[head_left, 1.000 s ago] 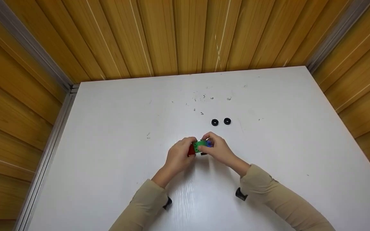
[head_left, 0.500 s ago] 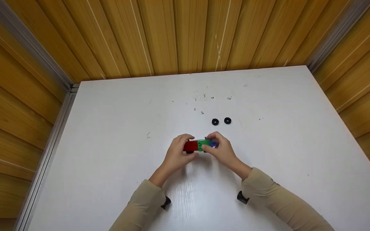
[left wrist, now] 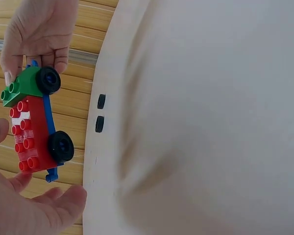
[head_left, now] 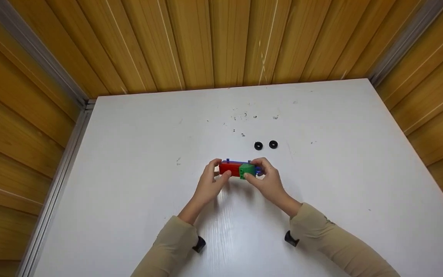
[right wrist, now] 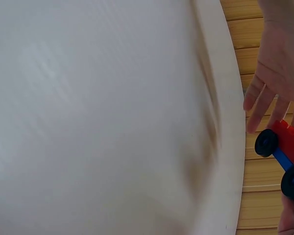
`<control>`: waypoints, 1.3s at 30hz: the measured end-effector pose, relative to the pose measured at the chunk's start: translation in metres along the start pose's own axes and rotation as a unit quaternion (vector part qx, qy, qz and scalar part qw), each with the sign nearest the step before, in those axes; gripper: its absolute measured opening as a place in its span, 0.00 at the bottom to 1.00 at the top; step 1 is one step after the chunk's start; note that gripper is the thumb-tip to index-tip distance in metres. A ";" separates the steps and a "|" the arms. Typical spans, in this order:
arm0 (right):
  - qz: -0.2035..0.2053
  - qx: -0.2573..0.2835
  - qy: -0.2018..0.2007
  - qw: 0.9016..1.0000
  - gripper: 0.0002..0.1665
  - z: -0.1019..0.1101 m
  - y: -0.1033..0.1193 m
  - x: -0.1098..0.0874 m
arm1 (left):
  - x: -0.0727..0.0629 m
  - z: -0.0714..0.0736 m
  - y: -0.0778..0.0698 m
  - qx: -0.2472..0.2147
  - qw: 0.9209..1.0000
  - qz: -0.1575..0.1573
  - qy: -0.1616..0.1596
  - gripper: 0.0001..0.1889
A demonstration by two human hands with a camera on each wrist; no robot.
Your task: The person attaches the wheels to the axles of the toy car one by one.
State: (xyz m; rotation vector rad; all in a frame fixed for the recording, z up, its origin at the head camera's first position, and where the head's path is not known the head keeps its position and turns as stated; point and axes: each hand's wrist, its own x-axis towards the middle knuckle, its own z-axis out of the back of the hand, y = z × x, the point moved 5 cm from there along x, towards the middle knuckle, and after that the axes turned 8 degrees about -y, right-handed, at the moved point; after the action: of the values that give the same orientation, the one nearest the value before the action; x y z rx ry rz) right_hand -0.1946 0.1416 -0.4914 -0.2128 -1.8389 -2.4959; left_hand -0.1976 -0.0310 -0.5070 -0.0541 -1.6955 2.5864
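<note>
A small building-block toy car [head_left: 230, 168] is held up between both hands over the white table. Its body is a red studded brick and a green sloped brick on a blue base. Black wheels [left wrist: 61, 146] sit along one side, and bare blue pegs [head_left: 228, 160] stick out on the far side in the head view. The left hand [head_left: 208, 184] holds the red end, thumb against the near face and fingers at the outer end. At the green end, the right hand [head_left: 269, 181] grips with thumb in front and fingers behind.
Two loose black tyres [head_left: 258, 146] lie side by side on the white table [head_left: 140, 154] beyond the right hand. Small dark marks spot the tabletop farther back. Wood-patterned walls [head_left: 229, 42] border the table at the back and sides.
The left hand has shifted left along the car, uncovering more of the red brick. The car has tipped, its red face now toward the head camera and the blue pegs showing on the far side.
</note>
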 end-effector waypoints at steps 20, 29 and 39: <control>0.091 -0.071 0.039 0.993 0.28 -0.013 -0.003 -0.012 | 0.003 -0.006 0.001 -0.081 0.995 0.047 -0.045 0.26; 0.084 -0.084 0.054 0.991 0.26 -0.018 -0.008 -0.015 | 0.005 -0.005 0.000 -0.067 0.994 0.050 -0.070 0.24; 0.118 -0.085 0.051 0.988 0.24 -0.019 -0.006 -0.016 | 0.006 -0.006 0.001 -0.102 0.989 0.062 -0.086 0.31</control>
State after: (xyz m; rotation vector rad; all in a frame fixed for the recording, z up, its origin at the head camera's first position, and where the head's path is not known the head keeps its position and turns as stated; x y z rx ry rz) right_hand -0.1810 0.1248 -0.5046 -0.2845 -1.4693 -2.4482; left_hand -0.2037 -0.0258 -0.5103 0.0598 -2.0768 2.5585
